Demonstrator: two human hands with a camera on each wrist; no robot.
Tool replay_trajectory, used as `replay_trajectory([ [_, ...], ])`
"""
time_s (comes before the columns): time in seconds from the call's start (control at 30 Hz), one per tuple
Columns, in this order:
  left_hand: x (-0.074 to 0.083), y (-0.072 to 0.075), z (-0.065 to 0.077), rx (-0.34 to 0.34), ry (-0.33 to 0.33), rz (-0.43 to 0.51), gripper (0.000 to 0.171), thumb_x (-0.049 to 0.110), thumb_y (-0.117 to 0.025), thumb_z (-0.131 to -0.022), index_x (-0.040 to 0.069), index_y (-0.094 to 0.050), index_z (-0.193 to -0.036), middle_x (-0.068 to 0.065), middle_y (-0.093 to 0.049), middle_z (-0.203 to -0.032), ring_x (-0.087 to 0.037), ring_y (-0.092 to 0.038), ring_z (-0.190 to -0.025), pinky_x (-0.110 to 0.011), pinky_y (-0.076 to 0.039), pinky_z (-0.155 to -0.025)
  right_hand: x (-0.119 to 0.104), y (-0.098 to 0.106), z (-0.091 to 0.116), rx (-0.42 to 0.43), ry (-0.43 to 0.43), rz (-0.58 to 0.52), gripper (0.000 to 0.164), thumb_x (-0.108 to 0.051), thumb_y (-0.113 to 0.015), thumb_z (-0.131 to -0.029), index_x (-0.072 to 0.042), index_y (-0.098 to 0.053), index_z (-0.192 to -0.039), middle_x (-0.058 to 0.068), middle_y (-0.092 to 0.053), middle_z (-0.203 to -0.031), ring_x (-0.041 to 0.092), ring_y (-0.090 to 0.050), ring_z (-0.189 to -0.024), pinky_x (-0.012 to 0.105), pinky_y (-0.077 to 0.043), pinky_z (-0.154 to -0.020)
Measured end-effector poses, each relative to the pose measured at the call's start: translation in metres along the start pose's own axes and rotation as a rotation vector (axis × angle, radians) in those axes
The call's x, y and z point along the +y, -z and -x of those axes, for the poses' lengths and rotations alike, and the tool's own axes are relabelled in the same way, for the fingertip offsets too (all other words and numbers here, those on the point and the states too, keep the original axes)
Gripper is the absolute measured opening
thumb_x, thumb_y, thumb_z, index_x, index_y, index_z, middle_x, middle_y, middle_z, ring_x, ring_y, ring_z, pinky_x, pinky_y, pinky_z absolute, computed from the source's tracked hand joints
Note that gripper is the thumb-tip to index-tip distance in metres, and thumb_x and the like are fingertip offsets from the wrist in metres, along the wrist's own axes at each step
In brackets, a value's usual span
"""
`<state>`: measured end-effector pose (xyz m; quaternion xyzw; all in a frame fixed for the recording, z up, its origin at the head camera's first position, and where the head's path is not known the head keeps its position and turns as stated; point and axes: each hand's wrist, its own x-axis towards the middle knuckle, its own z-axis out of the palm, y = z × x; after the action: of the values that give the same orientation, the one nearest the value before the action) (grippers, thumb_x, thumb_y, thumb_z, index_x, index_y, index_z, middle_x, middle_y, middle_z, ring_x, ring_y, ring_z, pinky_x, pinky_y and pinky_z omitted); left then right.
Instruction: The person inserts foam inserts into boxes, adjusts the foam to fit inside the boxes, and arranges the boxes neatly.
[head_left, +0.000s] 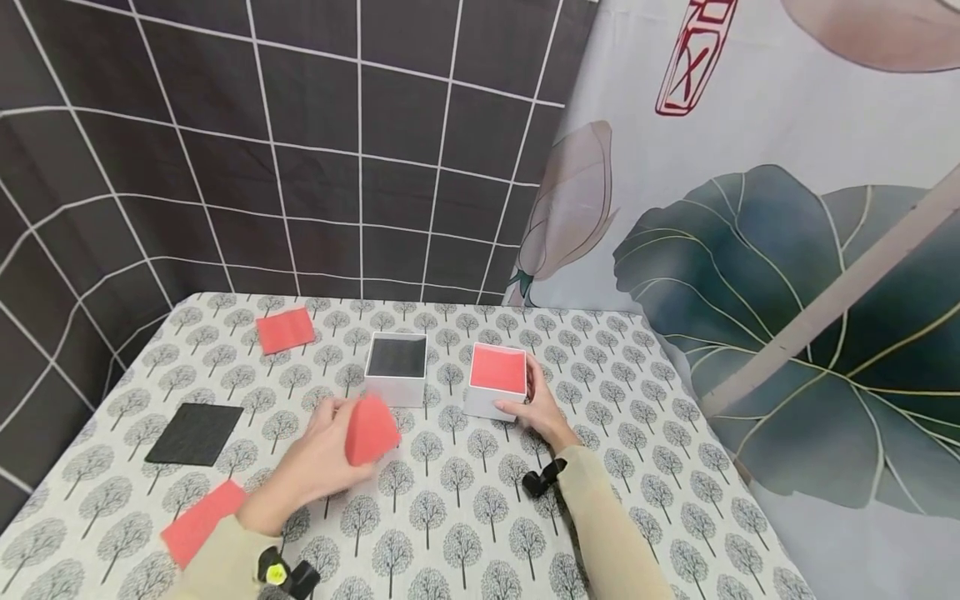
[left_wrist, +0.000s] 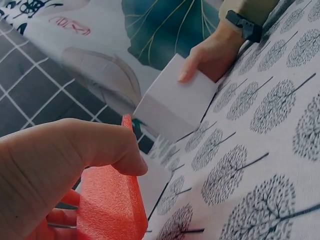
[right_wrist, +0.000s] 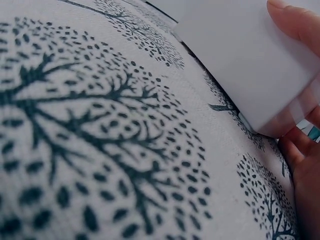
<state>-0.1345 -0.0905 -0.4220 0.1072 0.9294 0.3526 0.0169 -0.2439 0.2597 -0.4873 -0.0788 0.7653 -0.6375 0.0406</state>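
Observation:
In my left hand [head_left: 326,454] I pinch a red felt sheet [head_left: 372,430], which bends between thumb and fingers above the table. The left wrist view shows the thumb pressing the folded red sheet [left_wrist: 107,205] from above. My right hand [head_left: 538,408] grips a white box [head_left: 489,403] at its right side, thumb on the front wall and fingers round the back. Red material [head_left: 498,369] shows inside that box's open top. Left of it stands a second white box [head_left: 395,392] with black material [head_left: 398,357] inside, just beyond my left hand.
One red sheet [head_left: 286,331] lies at the back left of the table. A black sheet [head_left: 194,433] lies at the left, and another red sheet [head_left: 202,522] is partly covered by my left forearm. A dark grid-patterned cloth [head_left: 315,150] hangs behind the table.

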Motion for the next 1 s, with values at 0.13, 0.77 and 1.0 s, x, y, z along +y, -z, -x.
replay_trajectory([
  [0.13,0.010,-0.007,-0.004,-0.020,-0.023,0.025,0.095,0.020,-0.078,-0.060,0.004,-0.031,-0.140,-0.016,-0.038,-0.125,-0.028,-0.053,-0.091,-0.036,-0.056,-0.056,0.004,0.000,-0.001,0.014,0.012,0.017,0.108,-0.009,-0.081,-0.067,-0.022,-0.012,-0.149,0.009,-0.039,-0.139,0.028,-0.043,-0.119,0.045,-0.040,-0.100],
  [0.77,0.053,-0.032,-0.030,-0.090,-0.230,-0.068,0.098,0.028,-0.078,-0.056,0.007,-0.033,-0.140,-0.012,-0.041,-0.121,-0.017,-0.050,-0.087,-0.027,-0.052,-0.056,-0.012,0.002,0.007,-0.010,0.004,-0.004,0.106,-0.007,-0.081,-0.068,-0.018,-0.013,-0.149,0.012,-0.036,-0.142,0.031,-0.041,-0.123,0.045,-0.036,-0.103],
  [1.0,0.064,-0.034,-0.042,-0.112,-0.272,-0.044,0.096,0.028,-0.078,-0.059,0.004,-0.032,-0.141,-0.012,-0.041,-0.121,-0.018,-0.049,-0.093,-0.030,-0.054,-0.061,0.006,0.000,0.000,0.015,0.030,-0.004,0.106,-0.012,-0.083,-0.067,-0.026,-0.017,-0.148,0.005,-0.041,-0.137,0.027,-0.045,-0.119,0.043,-0.044,-0.097],
])
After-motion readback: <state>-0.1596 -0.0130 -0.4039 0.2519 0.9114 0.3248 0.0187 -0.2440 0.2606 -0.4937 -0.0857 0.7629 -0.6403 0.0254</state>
